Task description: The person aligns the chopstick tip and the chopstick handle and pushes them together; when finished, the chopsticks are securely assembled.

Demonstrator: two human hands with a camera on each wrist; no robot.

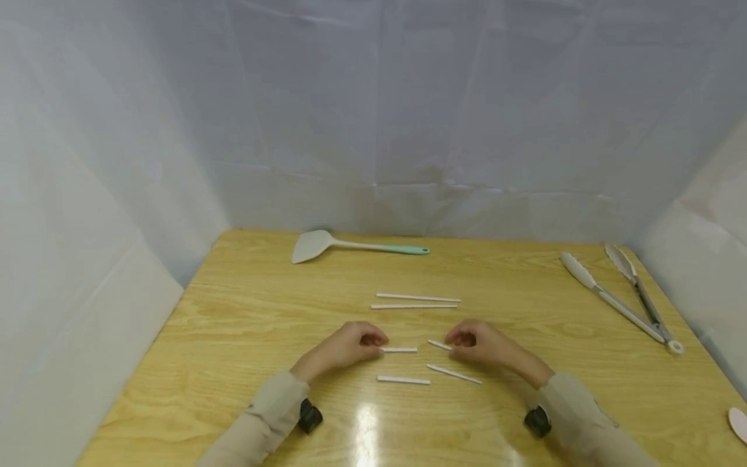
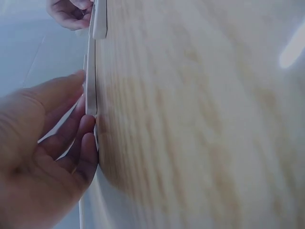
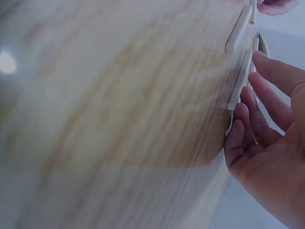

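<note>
In the head view my left hand [image 1: 344, 347] pinches the left end of a short white chopstick half [image 1: 401, 350] low over the table. My right hand [image 1: 487, 347] holds the right end of a thinner chopstick half [image 1: 438, 344], its tip pointing left, with a small gap between the two pieces. Nearer the front lie another thick half [image 1: 404, 380] and another thin half [image 1: 454, 374]. In the left wrist view the fingers of my left hand [image 2: 52, 138] partly hide the held piece; in the right wrist view my right hand [image 3: 276, 114] does likewise.
Two long white chopsticks [image 1: 417, 298] lie side by side just behind the hands. A spatula [image 1: 362, 246] with a mint handle end lies at the back edge. Spread tongs [image 1: 630, 314] lie at the right, and a pale pink rounded thing [image 1: 738, 423] shows at the far right edge.
</note>
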